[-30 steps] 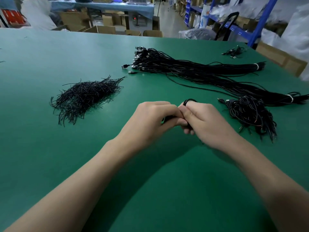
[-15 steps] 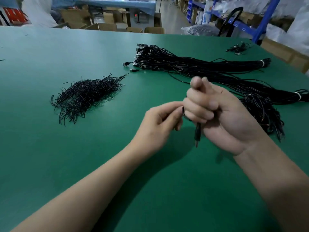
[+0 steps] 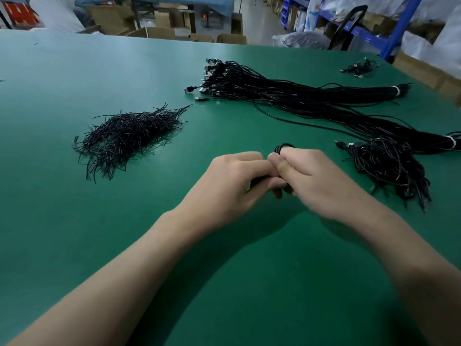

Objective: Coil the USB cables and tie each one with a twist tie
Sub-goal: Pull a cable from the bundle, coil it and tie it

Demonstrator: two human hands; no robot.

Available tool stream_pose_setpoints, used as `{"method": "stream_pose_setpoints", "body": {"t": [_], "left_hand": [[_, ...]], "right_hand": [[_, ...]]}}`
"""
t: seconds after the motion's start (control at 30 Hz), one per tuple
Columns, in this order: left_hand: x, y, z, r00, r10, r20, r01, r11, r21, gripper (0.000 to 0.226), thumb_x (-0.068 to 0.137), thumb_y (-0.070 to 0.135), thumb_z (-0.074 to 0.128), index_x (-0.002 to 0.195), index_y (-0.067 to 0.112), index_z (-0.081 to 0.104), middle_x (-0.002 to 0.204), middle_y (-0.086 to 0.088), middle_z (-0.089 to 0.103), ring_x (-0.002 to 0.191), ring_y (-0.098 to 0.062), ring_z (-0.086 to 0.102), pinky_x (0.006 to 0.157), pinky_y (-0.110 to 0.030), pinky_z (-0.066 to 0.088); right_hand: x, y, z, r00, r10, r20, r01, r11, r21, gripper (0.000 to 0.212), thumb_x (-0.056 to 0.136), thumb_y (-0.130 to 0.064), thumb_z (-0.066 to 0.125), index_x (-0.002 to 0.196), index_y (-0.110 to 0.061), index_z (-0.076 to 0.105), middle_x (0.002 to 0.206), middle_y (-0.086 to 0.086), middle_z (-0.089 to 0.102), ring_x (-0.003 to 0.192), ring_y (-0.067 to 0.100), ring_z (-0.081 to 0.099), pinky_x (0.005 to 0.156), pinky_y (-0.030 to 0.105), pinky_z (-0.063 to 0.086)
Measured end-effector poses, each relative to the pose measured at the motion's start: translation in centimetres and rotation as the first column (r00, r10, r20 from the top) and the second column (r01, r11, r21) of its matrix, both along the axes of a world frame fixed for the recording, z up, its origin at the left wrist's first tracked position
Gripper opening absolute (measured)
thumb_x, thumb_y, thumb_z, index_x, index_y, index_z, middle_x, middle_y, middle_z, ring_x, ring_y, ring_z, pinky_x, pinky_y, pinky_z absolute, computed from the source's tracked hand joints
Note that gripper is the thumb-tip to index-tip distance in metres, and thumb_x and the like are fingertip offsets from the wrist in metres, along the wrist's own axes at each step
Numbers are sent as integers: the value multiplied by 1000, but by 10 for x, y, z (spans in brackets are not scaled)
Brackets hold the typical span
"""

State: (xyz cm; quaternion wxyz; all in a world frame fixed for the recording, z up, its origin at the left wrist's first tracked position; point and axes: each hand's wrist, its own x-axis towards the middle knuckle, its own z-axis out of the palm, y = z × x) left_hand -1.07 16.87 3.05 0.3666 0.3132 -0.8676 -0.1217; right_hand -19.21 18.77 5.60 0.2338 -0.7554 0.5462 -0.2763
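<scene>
My left hand (image 3: 232, 186) and my right hand (image 3: 316, 181) meet knuckle to knuckle over the middle of the green table (image 3: 224, 283). Between them they grip a small black coiled USB cable (image 3: 283, 146); only a loop of it shows above my right fingers, the rest is hidden inside both fists. Whether a twist tie is on it cannot be seen. A heap of black twist ties (image 3: 127, 136) lies to the left. Long bundles of uncoiled black USB cables (image 3: 299, 96) stretch across the far right.
A pile of coiled, tied cables (image 3: 391, 168) lies just right of my right hand. A small cluster of cables (image 3: 359, 68) sits near the far right corner. Beyond the table edge stand cardboard boxes (image 3: 154, 32) and blue shelving (image 3: 396, 28).
Half a second ago my right hand was lifted and turned palm-up with a cable end hanging from it; now it has turned back down and closed against my left hand over the coil.
</scene>
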Motion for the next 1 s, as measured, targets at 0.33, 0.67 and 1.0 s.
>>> {"method": "stream_pose_setpoints", "body": {"t": [0.33, 0.67, 1.0], "left_hand": [[8, -6, 8, 988, 2, -153, -2, 1000, 0, 11, 94, 17, 70, 89, 9, 76, 79, 5, 65, 71, -2, 55, 69, -9, 37], [3, -2, -2, 973, -17, -228, 53, 987, 151, 19, 96, 15, 68, 112, 20, 77, 96, 16, 76, 90, 0, 71, 84, -17, 52], [2, -3, -6, 990, -98, -100, 107, 990, 93, 25, 101, 21, 58, 119, 15, 74, 93, 26, 67, 85, 2, 63, 80, -15, 44]], "right_hand": [[-21, 8, -3, 863, 155, 480, -383, 821, 423, 51, 98, -50, 37, 80, -19, 73, 55, 1, 46, 52, 13, 31, 51, 23, 26], [-21, 14, -6, 498, 105, 861, -707, 624, 332, 34, 102, -29, 39, 79, -16, 61, 55, -7, 34, 50, 10, 24, 49, 23, 22], [-28, 11, -14, 533, 72, 843, -661, 658, 361, 34, 103, -29, 40, 78, -18, 59, 54, -8, 32, 49, 9, 23, 48, 21, 23]]}}
